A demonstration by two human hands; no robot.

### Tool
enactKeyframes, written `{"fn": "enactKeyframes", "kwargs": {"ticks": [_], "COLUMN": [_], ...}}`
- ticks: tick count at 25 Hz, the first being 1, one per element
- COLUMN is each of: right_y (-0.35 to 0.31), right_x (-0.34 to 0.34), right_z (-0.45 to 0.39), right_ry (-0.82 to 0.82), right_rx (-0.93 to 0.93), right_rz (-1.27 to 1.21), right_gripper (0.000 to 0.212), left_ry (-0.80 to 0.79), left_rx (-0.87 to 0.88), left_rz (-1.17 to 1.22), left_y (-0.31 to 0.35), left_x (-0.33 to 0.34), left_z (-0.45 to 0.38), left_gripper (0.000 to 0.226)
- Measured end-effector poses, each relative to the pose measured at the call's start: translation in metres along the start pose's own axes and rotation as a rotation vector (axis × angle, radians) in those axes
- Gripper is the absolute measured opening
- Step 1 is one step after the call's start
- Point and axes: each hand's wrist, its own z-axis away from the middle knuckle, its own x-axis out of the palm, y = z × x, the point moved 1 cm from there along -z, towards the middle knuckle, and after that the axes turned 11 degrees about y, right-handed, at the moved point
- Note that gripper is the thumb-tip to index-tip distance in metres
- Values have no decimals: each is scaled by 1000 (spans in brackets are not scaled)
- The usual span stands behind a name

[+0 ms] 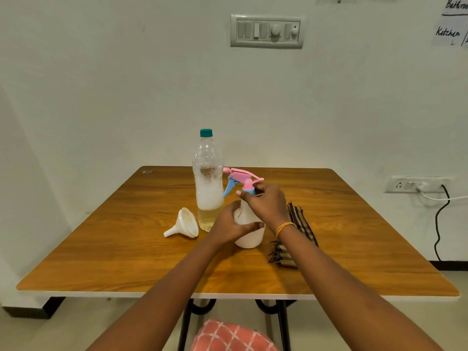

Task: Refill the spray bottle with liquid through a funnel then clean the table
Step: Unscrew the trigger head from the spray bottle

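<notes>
A room in a home, set up plainly: a wood-topped bench [101, 249] on black metal legs stands against a bare off-white wall [101, 84]. A domestic switch panel [267, 31] is set high in the wall, and a socket [415, 184] lower at right has a white plug and cables trailing down. Handwritten paper notes [452, 24] at top right read "Kitchen" and what looks like "Bathroom". Household things lie on the bench: a plastic bottle [208, 178] of pale liquid, a spray bottle [249, 231], a funnel [184, 223], a checked cloth [301, 224]. The floor [76, 330] is pale.
</notes>
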Motion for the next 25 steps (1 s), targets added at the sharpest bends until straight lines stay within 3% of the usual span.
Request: {"fn": "enactKeyframes", "kwargs": {"ticks": [4, 6, 10, 12, 14, 17, 21, 23, 25], "right_y": [-8, -5, 5, 3, 1, 6, 10, 7, 4], "right_x": [4, -2, -23, -26, -20, -10, -19, -24, -22], "right_z": [11, 6, -13, -14, -10, 0, -3, -7, -7], "right_ry": [-42, -135, -570, -666, -519, -244, -345, -440, -414], "right_rx": [-79, -72, 91, 145, 94, 33, 98, 48, -15], "right_rz": [34, -12, -290, -327, -236, -246, -466, -395, -284], "right_gripper": [32, 27, 19, 23, 31, 36, 43, 42, 40], "left_ry": [167, 148, 5, -1, 38, 92, 85, 92, 97], "left_rx": [-111, -141, -229, -250, -241, -225, -199, -203, -195], "left_rz": [64, 64, 98, 136, 178, 245, 291, 280, 251], "left_y": [0, -1, -2, -6, -11, -13, -13, -13, -12], "left_x": [8, 6, 1, 4, 9, 13, 15, 16, 15], "left_z": [5, 4, 4, 7, 11, 15, 14, 15, 15], "left_gripper": [51, 52, 54, 56, 62, 52, 49, 50, 46]}}
